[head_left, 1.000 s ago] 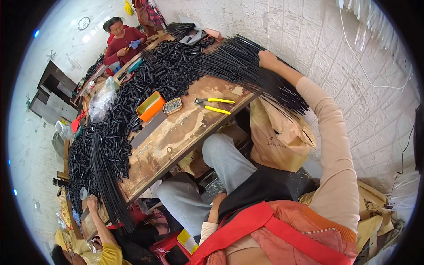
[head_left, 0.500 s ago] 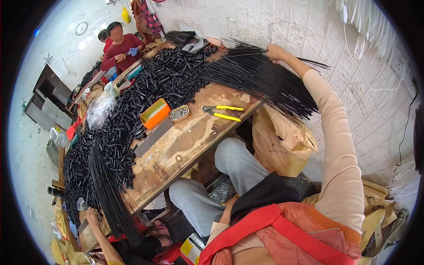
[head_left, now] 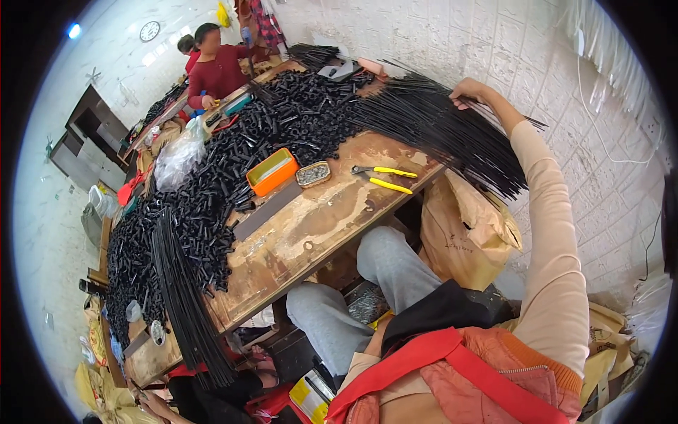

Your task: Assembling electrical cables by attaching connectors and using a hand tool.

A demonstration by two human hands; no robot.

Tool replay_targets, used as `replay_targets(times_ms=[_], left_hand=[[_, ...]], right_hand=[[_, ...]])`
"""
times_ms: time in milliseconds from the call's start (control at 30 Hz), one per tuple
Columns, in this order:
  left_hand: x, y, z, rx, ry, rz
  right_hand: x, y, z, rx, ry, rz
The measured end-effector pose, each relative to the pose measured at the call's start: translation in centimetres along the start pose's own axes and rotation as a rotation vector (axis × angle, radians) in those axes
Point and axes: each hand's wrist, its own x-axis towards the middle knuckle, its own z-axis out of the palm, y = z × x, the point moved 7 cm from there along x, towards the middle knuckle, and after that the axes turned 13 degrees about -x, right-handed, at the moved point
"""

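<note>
Partly curled, right fingers (head_left: 459, 95) touch black rods (head_left: 480, 145), grip unclear (left hand (head_left: 381, 335) mostly hidden, likewise unclear).

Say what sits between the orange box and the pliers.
In the head view, going from the orange box to the pliers, a small tray of grey bits comes first, then worn tabletop.

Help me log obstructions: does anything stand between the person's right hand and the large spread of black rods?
Nothing visible does: the right hand is at the wall-side edge of the black rods. The yellow-handled pliers lie aside on the table.
</note>
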Motion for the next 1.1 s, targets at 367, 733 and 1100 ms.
replay_targets(times_ms=[367,733,1100], left_hand=[[-7.4,-3.7,-0.4,0.614,-0.217,-0.543],[-10.4,32.8,17.0,-0.122,-0.831,-0.066],[1.2,74.7,22.9,-0.924,-1.301,0.415]], right_hand=[[1.9,3.5,0.4,0.030,-0.085,0.185],[1.6,-6.1,-5.0,-0.341,0.089,-0.267],[-3.1,-19.8,-0.4,0.266,-0.024,-0.492]])
